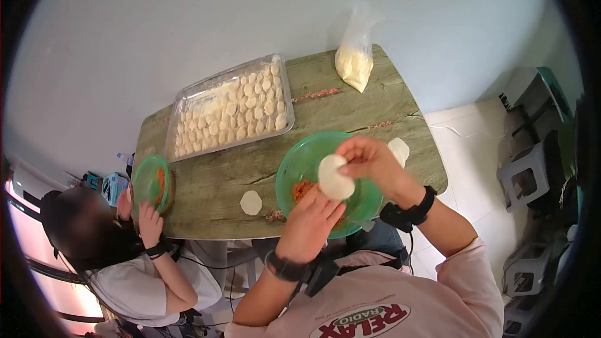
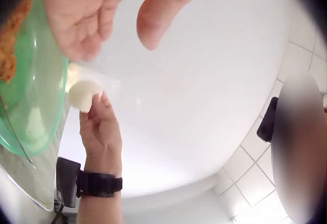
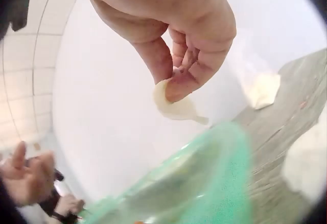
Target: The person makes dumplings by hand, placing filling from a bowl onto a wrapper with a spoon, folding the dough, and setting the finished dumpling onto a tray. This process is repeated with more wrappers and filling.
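Note:
My right hand [image 1: 374, 161] pinches a round, pale dumpling wrapper [image 1: 335, 178] between thumb and fingers. It holds the wrapper above a green bowl [image 1: 293, 157] with orange-brown filling [image 1: 303, 190]. Close by, my left hand [image 1: 308, 228] is over the bowl's near side, its fingers extended toward the wrapper. In the left wrist view that palm [image 2: 84, 17] shows nothing in it, thumb apart from the fingers, while the wrapper [image 2: 84, 95] hangs from the other hand. The right wrist view shows the fingertips pressed on the wrapper's edge [image 3: 176, 108].
A clear tray [image 1: 292, 112] with rows of dumplings stands at the back left. Behind to the right is a bag of pale powder [image 1: 355, 67]. Loose wrappers lie left [image 1: 251, 202] and right [image 1: 400, 148] of the bowl. Another person [image 1: 150, 288] works at a second green bowl [image 1: 143, 172].

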A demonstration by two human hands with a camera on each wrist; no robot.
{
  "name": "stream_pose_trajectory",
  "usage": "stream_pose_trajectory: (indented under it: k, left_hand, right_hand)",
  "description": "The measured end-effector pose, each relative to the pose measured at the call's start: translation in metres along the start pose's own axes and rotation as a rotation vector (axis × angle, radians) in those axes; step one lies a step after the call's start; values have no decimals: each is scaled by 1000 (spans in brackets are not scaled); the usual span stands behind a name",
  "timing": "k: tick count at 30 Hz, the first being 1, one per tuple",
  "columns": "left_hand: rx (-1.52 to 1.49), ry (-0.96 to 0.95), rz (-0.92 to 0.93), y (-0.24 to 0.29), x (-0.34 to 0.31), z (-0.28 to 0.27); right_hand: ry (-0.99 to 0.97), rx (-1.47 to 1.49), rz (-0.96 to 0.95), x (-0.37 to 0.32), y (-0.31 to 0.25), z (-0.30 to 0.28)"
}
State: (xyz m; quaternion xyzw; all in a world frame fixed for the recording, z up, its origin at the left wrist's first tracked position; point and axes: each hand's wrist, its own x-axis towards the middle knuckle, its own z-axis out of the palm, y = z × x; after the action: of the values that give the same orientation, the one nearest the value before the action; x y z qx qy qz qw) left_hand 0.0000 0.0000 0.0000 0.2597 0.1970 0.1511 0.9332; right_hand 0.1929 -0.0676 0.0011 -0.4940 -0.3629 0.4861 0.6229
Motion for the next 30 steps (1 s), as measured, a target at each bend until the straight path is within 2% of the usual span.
stream_pose_trajectory:
  k: [3, 5, 6, 8, 9, 11, 14, 21, 30]
  left_hand:
    - [-120, -23, 4, -2, 4, -7]
    - [-106, 101, 128, -2, 0, -13]
    - [-98, 120, 154, 0, -7, -17]
    - [-100, 178, 181, 5, -19, -31]
    - [-102, 230, 206, 7, -24, -36]
    - [-128, 265, 227, 7, -30, -43]
    - [-166, 287, 249, 4, -35, -51]
    - [-209, 312, 221, -5, -39, -61]
    - [-205, 314, 195, -10, -38, -67]
  right_hand:
    - [-50, 10, 29, -16, -6, 27]
    - [166, -457, -212, -31, -20, 32]
    - [163, -455, -201, -37, -19, 25]
    - [-47, -904, -372, -51, -16, 6]
    - [-55, -903, -366, -58, -16, 5]
    - [-241, -1179, -293, -73, -15, 9]
    - [-341, -1170, -374, -79, 1, 11]
    - [-334, -1178, -483, -77, 16, 20]
    - [-199, -1131, -550, -69, 34, 23]
